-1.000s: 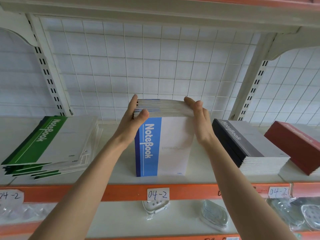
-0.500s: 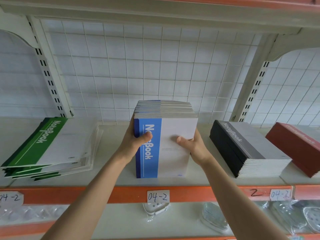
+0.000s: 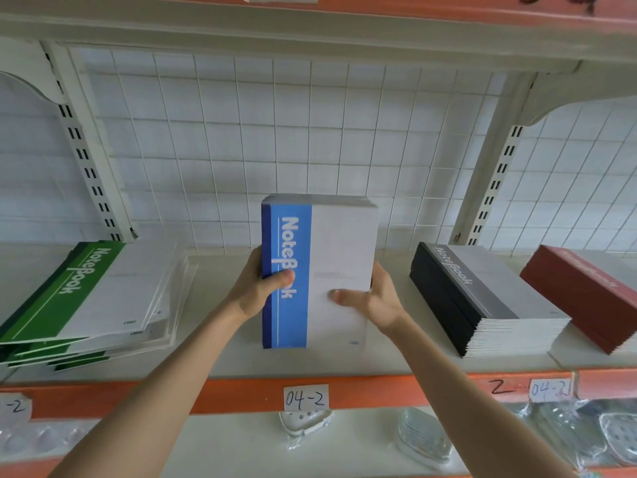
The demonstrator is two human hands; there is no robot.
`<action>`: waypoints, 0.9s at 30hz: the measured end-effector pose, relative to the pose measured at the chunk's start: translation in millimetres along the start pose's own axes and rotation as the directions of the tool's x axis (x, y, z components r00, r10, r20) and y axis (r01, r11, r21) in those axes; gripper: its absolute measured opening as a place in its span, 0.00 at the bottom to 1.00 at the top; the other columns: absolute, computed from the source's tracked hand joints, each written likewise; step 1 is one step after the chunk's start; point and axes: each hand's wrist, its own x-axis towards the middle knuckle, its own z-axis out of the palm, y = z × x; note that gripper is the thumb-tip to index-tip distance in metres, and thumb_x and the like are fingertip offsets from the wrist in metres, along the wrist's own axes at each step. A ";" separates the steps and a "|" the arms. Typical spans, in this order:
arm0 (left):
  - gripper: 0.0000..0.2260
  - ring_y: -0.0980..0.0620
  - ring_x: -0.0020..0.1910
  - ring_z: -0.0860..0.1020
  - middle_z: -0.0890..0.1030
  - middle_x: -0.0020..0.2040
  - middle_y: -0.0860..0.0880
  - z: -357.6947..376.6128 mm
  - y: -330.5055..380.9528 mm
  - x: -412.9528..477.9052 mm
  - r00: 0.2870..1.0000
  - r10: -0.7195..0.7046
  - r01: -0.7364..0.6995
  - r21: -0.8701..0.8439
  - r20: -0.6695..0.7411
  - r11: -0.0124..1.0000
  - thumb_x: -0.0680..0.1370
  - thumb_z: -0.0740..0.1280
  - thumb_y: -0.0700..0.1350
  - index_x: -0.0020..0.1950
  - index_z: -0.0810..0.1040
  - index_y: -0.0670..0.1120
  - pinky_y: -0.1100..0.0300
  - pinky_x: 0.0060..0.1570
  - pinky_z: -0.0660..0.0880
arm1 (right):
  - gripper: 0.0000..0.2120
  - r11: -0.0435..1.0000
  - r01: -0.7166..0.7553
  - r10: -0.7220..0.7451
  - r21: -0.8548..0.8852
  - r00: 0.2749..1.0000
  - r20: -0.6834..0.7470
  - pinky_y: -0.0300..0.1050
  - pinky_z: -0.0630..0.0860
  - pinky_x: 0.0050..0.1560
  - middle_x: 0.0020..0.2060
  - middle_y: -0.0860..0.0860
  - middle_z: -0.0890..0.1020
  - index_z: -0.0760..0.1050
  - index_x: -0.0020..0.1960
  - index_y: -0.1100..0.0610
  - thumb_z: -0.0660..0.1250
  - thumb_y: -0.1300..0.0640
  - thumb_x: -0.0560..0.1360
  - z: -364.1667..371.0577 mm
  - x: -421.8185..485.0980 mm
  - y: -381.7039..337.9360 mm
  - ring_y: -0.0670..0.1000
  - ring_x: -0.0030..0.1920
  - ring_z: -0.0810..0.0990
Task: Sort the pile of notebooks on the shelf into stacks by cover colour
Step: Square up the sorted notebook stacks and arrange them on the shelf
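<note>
A thick stack of blue-spined notebooks (image 3: pixel 331 243) stands upright on its bottom edge in the middle of the shelf. My left hand (image 3: pixel 260 288) grips its left spine side, thumb across the blue band. My right hand (image 3: pixel 370 298) grips the right side, thumb lying on the white cover. A loose, fanned stack of green notebooks (image 3: pixel 89 298) lies flat at the left. A neat black stack (image 3: pixel 482 298) lies flat to the right, with a red stack (image 3: pixel 582 291) beyond it, partly cut off by the frame edge.
The cream shelf board (image 3: pixel 220 360) has an orange front rail (image 3: pixel 241 395) with a paper label "04-2" (image 3: pixel 305 397). A white wire grid (image 3: pixel 275 139) backs the shelf. Clear plastic items (image 3: pixel 424 436) sit on the shelf below.
My hands slid from the top of the blue stack down to its sides. The stack now stands more upright and squared. The view has tilted up slightly.
</note>
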 end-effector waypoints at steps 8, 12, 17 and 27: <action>0.10 0.49 0.37 0.81 0.83 0.36 0.48 11.2 23.1 25.8 0.873 -0.487 0.486 -0.115 0.014 0.867 0.76 0.65 0.54 0.46 0.77 0.47 0.58 0.37 0.75 | 0.37 0.850 -0.505 0.507 0.149 0.861 0.032 0.65 0.73 0.58 0.52 0.60 0.83 0.77 0.57 0.63 0.78 0.53 0.49 -10.3 33.5 -22.5 0.62 0.54 0.81; 0.14 0.50 0.32 0.80 0.82 0.36 0.47 16.9 7.1 20.3 0.820 -0.572 0.571 -0.052 0.000 0.819 0.77 0.62 0.55 0.49 0.78 0.45 0.61 0.33 0.72 | 0.36 0.750 -0.643 0.633 0.152 0.765 0.114 0.58 0.77 0.55 0.54 0.59 0.82 0.75 0.61 0.60 0.75 0.54 0.53 -10.0 29.5 -3.4 0.60 0.53 0.81; 0.10 0.51 0.28 0.79 0.81 0.32 0.47 17.9 5.9 26.0 0.805 -0.593 0.592 0.066 -0.009 0.803 0.79 0.60 0.50 0.46 0.75 0.44 0.64 0.28 0.71 | 0.32 0.669 -0.741 0.733 0.058 0.670 0.116 0.56 0.77 0.56 0.55 0.58 0.81 0.73 0.61 0.60 0.75 0.51 0.60 -12.0 31.9 -1.8 0.59 0.52 0.82; 0.12 0.48 0.45 0.78 0.80 0.46 0.46 17.1 13.7 16.8 0.780 -0.625 0.621 0.181 -0.039 0.763 0.78 0.63 0.55 0.51 0.75 0.46 0.58 0.47 0.73 | 0.25 0.688 -0.687 0.710 -0.235 0.704 0.018 0.60 0.79 0.52 0.50 0.60 0.82 0.75 0.54 0.59 0.72 0.42 0.67 -12.3 32.5 -10.7 0.60 0.50 0.82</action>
